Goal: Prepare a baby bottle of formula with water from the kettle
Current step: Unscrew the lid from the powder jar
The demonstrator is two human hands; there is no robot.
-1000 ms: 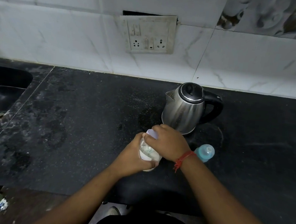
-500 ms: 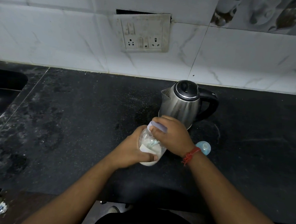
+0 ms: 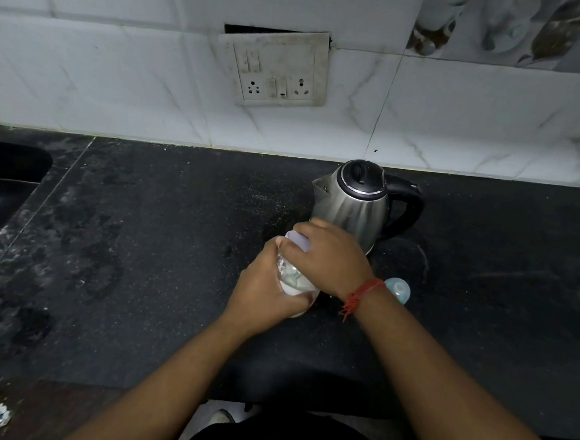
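Seen from the head camera, a person's left hand [image 3: 269, 294] wraps the baby bottle [image 3: 293, 276], tilted over the black counter [image 3: 141, 261], while the right hand [image 3: 330, 257] closes over its pale cap [image 3: 299, 241]. The kettle [image 3: 354, 207] stands just behind; a blue teat cover [image 3: 398, 289] lies beside the right wrist. A loosely seated cap could let milky formula leak.

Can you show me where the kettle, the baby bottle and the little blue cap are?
kettle [image 3: 352, 212]: head view, shiny steel side.
baby bottle [image 3: 293, 276]: head view, clear side between both hands.
blue cap [image 3: 398, 289]: head view, its top.
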